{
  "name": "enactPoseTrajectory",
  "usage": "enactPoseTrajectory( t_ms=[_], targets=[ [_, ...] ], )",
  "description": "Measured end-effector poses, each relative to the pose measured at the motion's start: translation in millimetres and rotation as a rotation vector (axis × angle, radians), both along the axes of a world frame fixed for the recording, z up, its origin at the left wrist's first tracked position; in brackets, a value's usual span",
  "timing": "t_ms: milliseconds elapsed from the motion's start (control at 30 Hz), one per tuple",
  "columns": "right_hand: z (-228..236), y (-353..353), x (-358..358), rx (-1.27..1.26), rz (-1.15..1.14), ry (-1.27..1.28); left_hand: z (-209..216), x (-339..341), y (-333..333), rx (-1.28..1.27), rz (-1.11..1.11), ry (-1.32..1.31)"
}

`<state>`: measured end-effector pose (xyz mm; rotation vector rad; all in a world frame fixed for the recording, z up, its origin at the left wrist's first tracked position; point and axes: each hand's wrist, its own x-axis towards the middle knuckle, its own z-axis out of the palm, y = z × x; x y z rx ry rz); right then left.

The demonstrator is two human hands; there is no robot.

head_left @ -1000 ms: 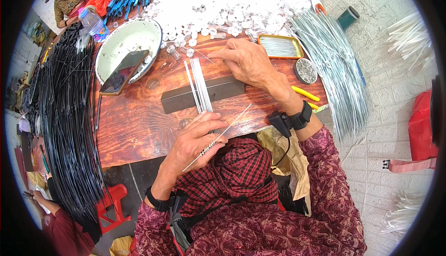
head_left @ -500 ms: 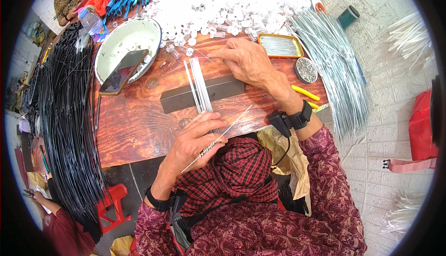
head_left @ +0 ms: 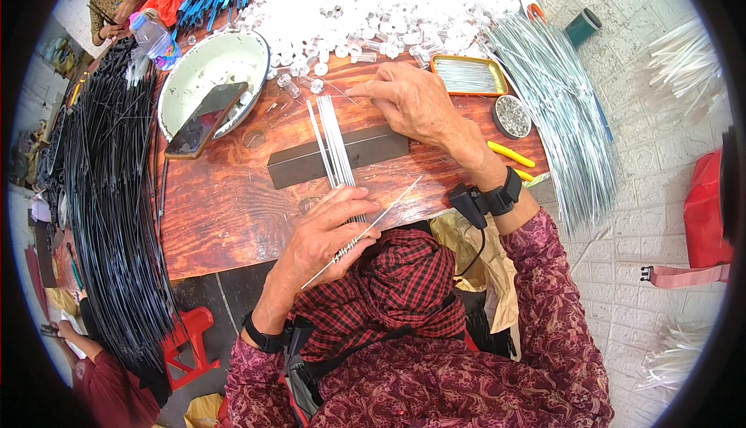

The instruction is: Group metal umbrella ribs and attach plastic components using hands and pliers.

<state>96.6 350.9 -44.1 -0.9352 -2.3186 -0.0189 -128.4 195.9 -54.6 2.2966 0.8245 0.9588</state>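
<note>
My left hand (head_left: 326, 234) is closed around a bundle of thin silvery metal rods (head_left: 332, 137) near the table's front edge. The rods' far ends lie across a dark rectangular bar (head_left: 381, 151). Slanting over the same hand is a longer thin rod (head_left: 396, 201) with several small rings (head_left: 346, 250) threaded on it. Beyond the rod tips, my right hand (head_left: 416, 106) is closed in a pinch, its fingertips at a fine wire (head_left: 339, 91). The far end of that wire reaches toward small clear plastic pieces (head_left: 288, 86).
A white heap of small plastic caps (head_left: 342, 20) fills the back. At left are an enamel basin (head_left: 186, 71), a phone (head_left: 206, 121) and black rods (head_left: 116, 210). Rightward lie a tin of rods (head_left: 470, 76), a round tin (head_left: 512, 117), yellow-handled pliers (head_left: 509, 154) and silvery wires (head_left: 556, 102).
My hands and the rods in them look the same as before. At the upper left, another person's arms and hands have shifted slightly.
</note>
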Motion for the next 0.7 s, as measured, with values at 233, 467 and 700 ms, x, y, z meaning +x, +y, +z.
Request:
enactPoseTrajectory(
  t_ms=[233, 467, 700],
  targets=[
    [1, 1, -1, 0.003, -0.006, -0.007, 1, 0, 0, 0.001, 0.005, 0.012],
    [13, -2, -3, 0.053, -0.028, -0.081, 0, 0, 1, 0.008, 0.005, -0.025],
    [31, -9, -6, 0.038, 0.048, -0.374, -4, -3, 2, -0.016, 0.005, -0.008]
  ],
)
